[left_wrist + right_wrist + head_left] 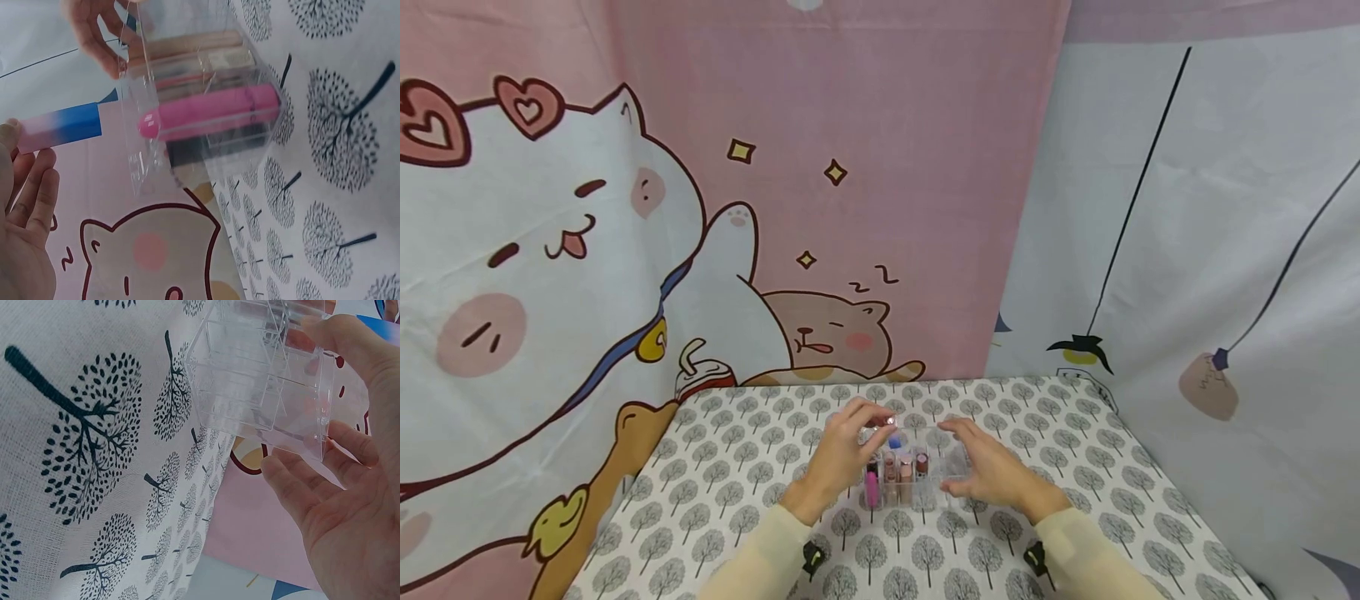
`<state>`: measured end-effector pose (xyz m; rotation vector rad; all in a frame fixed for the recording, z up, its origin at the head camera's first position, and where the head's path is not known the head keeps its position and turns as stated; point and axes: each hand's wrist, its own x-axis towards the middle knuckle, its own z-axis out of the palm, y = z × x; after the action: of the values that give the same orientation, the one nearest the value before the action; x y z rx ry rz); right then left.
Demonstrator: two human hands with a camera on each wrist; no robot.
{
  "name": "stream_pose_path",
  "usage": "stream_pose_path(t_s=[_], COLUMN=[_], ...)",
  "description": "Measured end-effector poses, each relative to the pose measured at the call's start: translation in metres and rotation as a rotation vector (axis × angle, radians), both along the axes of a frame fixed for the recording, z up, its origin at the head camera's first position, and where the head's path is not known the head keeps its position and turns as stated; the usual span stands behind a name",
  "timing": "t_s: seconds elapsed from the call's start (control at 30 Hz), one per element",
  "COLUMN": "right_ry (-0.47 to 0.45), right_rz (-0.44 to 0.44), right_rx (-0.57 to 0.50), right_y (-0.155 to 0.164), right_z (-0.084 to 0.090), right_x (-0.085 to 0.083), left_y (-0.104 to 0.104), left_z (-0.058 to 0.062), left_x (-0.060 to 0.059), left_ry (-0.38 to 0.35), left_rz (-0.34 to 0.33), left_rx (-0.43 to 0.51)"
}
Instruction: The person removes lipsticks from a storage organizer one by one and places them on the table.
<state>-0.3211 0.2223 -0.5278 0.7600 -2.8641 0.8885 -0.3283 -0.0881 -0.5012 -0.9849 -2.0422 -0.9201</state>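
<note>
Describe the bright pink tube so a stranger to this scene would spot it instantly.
On the tree-print tablecloth, find the clear plastic organizer. In its near corner, on the person's left, is the bright pink tube. Its vivid pink sets it apart from the brownish tubes beside it.

The clear organizer (pixel 928 497) opens upward; its dividers (pixel 273 394) block sideways passage.

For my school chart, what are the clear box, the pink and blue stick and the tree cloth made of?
The clear box looks like hard, glossy plastic: dividers show through and edges shine. The pink and blue stick may be smooth plastic: crisp edges, evenly blended colours, but I'm unsure. The tree cloth seems matt woven fabric: a fine weave shows.
</note>
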Motion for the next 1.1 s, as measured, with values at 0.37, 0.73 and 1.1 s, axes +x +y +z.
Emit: stream_pose_path(t_s=[0.37, 0.73, 1.1], right_ry=[0.001, -0.005, -0.002], right_rz=[0.003, 0.0, 0.001], right_rx=[0.011, 0.011, 0.017], right_y=[0.0, 0.001, 0.001], right_z=[-0.001, -0.001, 0.0], right_x=[-0.002, -0.001, -0.002], left_y=[-0.021, -0.044, -0.061], left_z=[0.006, 0.001, -0.011], left_x=[-0.008, -0.012, -0.017], left_ry=[0.065, 0.014, -0.101], left_rz=[0.048, 0.13, 0.123], left_rx=[0.061, 0.075, 0.058])
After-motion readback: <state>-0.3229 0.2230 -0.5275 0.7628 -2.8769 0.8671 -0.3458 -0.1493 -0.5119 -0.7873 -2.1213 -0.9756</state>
